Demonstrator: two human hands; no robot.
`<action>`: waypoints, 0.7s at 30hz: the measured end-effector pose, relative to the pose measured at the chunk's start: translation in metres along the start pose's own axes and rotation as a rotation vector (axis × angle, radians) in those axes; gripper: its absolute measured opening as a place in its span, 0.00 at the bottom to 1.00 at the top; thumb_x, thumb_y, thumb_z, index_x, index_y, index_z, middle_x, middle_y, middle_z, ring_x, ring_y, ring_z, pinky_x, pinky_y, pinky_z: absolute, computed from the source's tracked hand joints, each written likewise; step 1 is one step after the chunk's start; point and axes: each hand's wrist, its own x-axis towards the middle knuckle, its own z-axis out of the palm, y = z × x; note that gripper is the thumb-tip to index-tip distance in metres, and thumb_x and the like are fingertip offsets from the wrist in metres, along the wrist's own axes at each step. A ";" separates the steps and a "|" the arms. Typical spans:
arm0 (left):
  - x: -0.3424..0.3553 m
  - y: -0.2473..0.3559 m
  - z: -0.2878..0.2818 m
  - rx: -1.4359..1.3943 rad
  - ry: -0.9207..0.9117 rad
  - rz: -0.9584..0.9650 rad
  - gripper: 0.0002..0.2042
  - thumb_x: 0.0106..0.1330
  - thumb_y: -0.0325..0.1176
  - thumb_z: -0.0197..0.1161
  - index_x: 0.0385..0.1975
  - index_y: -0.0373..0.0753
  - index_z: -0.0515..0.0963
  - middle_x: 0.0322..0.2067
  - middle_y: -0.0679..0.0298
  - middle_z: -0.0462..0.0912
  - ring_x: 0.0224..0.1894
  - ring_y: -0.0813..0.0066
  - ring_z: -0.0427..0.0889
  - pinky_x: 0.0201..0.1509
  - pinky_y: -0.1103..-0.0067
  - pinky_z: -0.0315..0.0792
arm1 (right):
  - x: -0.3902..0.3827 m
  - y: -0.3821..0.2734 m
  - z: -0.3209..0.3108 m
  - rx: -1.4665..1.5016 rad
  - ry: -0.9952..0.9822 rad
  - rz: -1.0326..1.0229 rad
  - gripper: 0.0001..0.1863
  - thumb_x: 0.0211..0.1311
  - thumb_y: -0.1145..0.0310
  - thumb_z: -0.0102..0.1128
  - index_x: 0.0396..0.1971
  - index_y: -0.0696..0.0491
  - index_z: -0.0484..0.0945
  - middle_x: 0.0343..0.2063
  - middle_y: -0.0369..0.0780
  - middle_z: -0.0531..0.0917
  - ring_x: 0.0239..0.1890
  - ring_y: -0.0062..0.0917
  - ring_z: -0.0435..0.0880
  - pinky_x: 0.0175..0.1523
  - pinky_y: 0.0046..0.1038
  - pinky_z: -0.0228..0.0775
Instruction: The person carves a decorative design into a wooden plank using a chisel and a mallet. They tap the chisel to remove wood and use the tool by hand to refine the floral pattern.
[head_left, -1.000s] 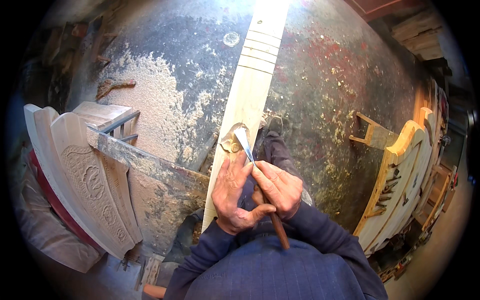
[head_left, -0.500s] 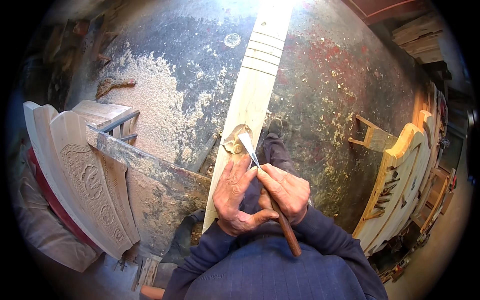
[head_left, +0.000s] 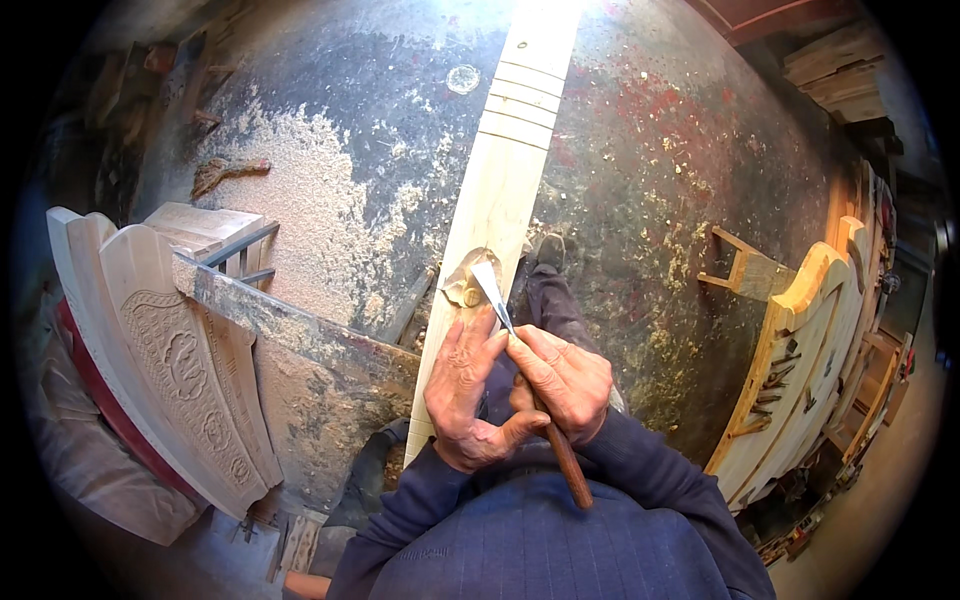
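Note:
A pale wooden board [head_left: 490, 190] runs away from me, with a small carved relief [head_left: 462, 285] hollowed into its near part. My right hand [head_left: 568, 378] is closed around a wood chisel [head_left: 570, 470] with a long brown handle. Its flared steel blade points up and left, its edge on the relief. On the board beside the blade lies my left hand [head_left: 462, 380], fingers stretched out and thumb spread. Its fingertips are close to the blade's neck, and the thumb tip is by the handle; whether they press on the tool I cannot tell.
A carved wooden panel [head_left: 180, 350] stands at the left, beside a dusty bench plank [head_left: 300, 320]. Sawdust and a brush [head_left: 230, 172] lie on the floor. At the right, several tools rest on a pale curved panel [head_left: 800, 380], near a small stool [head_left: 745, 268].
The chisel and my right hand have shifted slightly left, and the blade edge has moved a little left across the relief. The board's far part has swung slightly left. My left hand is nearly still.

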 end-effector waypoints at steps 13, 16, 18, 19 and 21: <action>0.001 0.001 0.001 0.003 0.000 -0.028 0.42 0.68 0.60 0.75 0.68 0.27 0.77 0.69 0.35 0.79 0.73 0.36 0.79 0.80 0.46 0.65 | -0.004 0.004 0.006 -0.006 -0.014 -0.012 0.22 0.57 0.75 0.74 0.53 0.66 0.88 0.46 0.55 0.91 0.49 0.47 0.95 0.55 0.42 0.91; 0.002 0.001 0.003 0.008 0.010 -0.026 0.40 0.70 0.58 0.74 0.68 0.27 0.77 0.69 0.34 0.79 0.73 0.37 0.79 0.80 0.46 0.65 | -0.005 0.005 0.008 -0.023 -0.024 -0.016 0.21 0.59 0.75 0.73 0.53 0.66 0.88 0.47 0.55 0.91 0.49 0.47 0.94 0.55 0.42 0.91; 0.002 0.001 0.004 0.023 0.005 -0.027 0.39 0.71 0.57 0.73 0.68 0.27 0.77 0.68 0.34 0.79 0.73 0.37 0.79 0.79 0.47 0.66 | -0.005 0.007 0.009 -0.043 -0.030 -0.028 0.21 0.60 0.75 0.73 0.53 0.67 0.88 0.47 0.56 0.91 0.49 0.47 0.94 0.55 0.42 0.91; 0.002 0.001 0.004 0.032 0.004 -0.028 0.38 0.72 0.57 0.73 0.68 0.27 0.77 0.68 0.34 0.79 0.72 0.37 0.79 0.79 0.47 0.66 | -0.005 0.008 0.010 -0.053 -0.034 -0.036 0.21 0.60 0.74 0.73 0.53 0.67 0.88 0.48 0.56 0.91 0.49 0.47 0.94 0.55 0.42 0.91; 0.003 0.000 0.005 0.049 -0.003 -0.027 0.37 0.73 0.56 0.72 0.68 0.28 0.77 0.68 0.34 0.80 0.72 0.36 0.79 0.79 0.47 0.66 | -0.008 0.011 0.012 -0.060 -0.028 -0.052 0.21 0.60 0.75 0.73 0.53 0.67 0.87 0.48 0.56 0.90 0.49 0.47 0.94 0.55 0.42 0.91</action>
